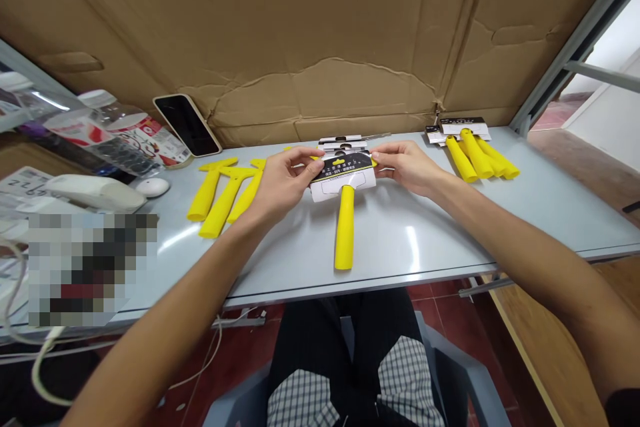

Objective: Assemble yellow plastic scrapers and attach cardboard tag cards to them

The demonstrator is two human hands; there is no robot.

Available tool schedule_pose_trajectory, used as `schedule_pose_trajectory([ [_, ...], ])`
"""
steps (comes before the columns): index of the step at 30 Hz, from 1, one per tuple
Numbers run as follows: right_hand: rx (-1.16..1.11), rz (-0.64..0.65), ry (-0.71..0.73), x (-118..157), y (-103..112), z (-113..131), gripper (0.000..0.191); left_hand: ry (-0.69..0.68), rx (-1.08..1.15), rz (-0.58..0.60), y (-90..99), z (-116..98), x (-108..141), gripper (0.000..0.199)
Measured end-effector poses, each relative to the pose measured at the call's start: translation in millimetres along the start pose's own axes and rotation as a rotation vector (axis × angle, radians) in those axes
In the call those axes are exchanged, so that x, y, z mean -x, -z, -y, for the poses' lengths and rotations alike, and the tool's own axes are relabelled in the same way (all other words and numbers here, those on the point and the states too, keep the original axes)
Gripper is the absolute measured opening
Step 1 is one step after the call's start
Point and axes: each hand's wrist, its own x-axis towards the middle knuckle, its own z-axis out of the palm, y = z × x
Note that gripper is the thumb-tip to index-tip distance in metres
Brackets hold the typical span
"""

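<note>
Left hand [283, 187] and right hand [406, 167] pinch the edges of a card sleeve [343, 180] on a yellow scraper handle [344, 230]; too hard a squeeze could crease the card.

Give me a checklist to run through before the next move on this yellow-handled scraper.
Both hands on the card: ok. The left hand and right hand hold the sides of the printed card.
Handle position: ok. The yellow handle lies on the grey table, pointing toward the person.
Blade under the card: cannot tell. The card and hands hide it.
Carded scrapers apart from the right hand: ok. The carded scrapers lie beyond it, to the right.
Loose scrapers apart from the left hand: cannot tell. The loose scrapers lie very close to it.
</note>
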Motion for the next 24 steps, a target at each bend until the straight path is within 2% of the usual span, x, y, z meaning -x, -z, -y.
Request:
schedule_pose_trajectory([
  [9, 0.087, 0.073, -0.004, 2, 0, 1, 0.011, 0.074, 0.018, 0.068, 1.7, -9, 2, 0.034],
  [12, 0.064, 0.035, -0.010, 3, -5, 1, 0.011, 0.105, 0.007, 0.096, 0.3, -12, 3, 0.032],
  [15, 0.026, -0.011, -0.041, 4, -10, -2, 0.017, 0.099, -0.001, 0.087, -4.9, -8, 5, 0.033],
  [17, 0.006, 0.009, -0.045, 5, -11, -4, 0.025, 0.091, 0.001, 0.081, -8.2, -4, 5, 0.035],
  [19, -0.005, 0.038, -0.032, 5, -11, -5, 0.025, 0.092, 0.004, 0.100, -8.7, -1, 5, 0.036],
  [24, 0.063, 0.014, -0.054, 3, -8, -6, 0.021, 0.172, 0.004, 0.354, 0.7, -4, 4, 0.033],
])
